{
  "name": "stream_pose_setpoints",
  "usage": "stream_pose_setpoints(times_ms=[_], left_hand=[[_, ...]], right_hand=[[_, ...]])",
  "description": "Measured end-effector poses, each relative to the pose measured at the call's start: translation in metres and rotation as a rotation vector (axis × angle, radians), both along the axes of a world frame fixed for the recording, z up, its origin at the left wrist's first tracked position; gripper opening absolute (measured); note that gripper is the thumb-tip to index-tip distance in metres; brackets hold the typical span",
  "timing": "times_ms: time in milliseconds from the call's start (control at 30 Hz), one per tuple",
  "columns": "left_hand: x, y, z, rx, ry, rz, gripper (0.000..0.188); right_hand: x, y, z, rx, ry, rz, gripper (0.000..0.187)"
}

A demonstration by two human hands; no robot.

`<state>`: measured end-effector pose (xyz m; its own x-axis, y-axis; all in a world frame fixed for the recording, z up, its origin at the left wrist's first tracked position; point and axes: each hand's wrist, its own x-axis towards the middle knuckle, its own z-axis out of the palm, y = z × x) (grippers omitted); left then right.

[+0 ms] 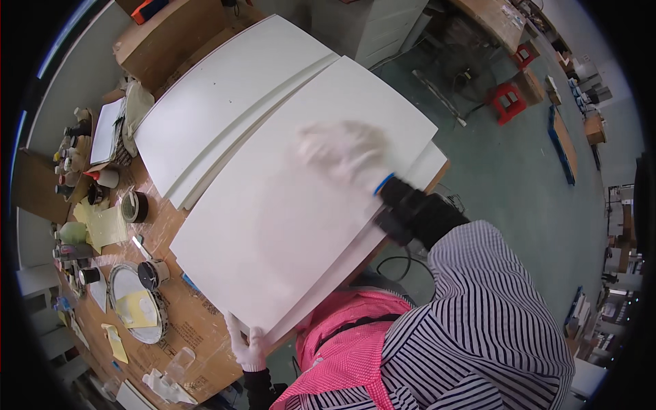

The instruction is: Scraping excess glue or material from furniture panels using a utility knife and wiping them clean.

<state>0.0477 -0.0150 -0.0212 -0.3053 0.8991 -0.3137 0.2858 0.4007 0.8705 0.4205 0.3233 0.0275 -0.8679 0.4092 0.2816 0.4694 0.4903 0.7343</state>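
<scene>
A large white flat panel (pixel 239 239) lies across the worktable in front of me, on top of at least one more white panel (pixel 430 164) whose edge shows at the right. My right hand (pixel 345 150), in a white glove, is over the panel's upper part and smeared by motion. Whether a cloth is in it, I cannot make out. At the panel's near left corner, my left hand (pixel 249 348), also in a white glove, grips the edge between thumb and fingers. Beyond lies another stack of white panels (pixel 225 102).
On the brown table (pixel 198 328) at the left are a round tray (pixel 140 335) with a yellow sheet, a handled pot (pixel 152 273), a dark-rimmed cup (pixel 134 206) and several bottles (pixel 68 164). A cardboard box (pixel 171 41) stands behind. Red stools (pixel 507 102) are on the green floor.
</scene>
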Motion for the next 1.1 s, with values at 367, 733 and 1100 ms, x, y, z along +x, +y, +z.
stream_pose_setpoints(times_ms=[367,733,1100], left_hand=[[-0.001,0.001,-0.008,0.01,-0.045,0.01,0.081],[-0.004,-0.01,-0.02,-0.02,-0.1,0.059,0.077],[0.0,-0.005,-0.006,-0.083,-0.03,0.06,0.08]], right_hand=[[0.103,0.016,0.012,-0.606,0.83,-0.569,0.019],[-0.098,0.098,-0.07,-0.765,0.578,0.012,0.035],[0.093,0.092,-0.018,-0.533,0.744,-0.982,0.061]])
